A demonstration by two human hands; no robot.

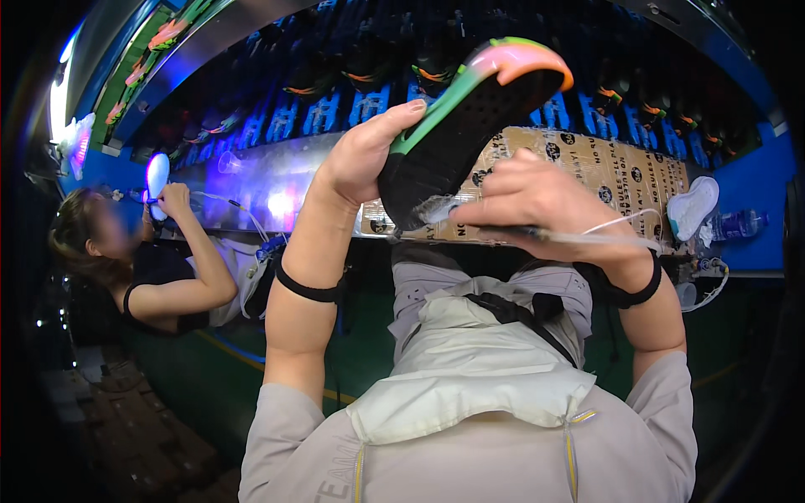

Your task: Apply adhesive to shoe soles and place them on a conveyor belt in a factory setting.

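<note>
My left hand (362,158) grips a shoe sole (449,126) along its left side, thumb on the rim. The sole is tilted, its black inner face toward me, with a green, pink and orange side wall curving round the toe at the top. In my right hand (541,199) is a brush (521,231) with a dark handle and a thin clear tube (605,239) running from its end to the right. Its pale bristles touch the black face at the heel end, where a whitish wet patch shows.
Printed cardboard (579,172) covers the bench under my hands. To the right lie a white sole-shaped piece (693,206) and a plastic bottle (738,224). Behind, dark shoes stand along blue holders (369,105). At left, a co-worker (180,281) holds a brightly lit sole (158,176).
</note>
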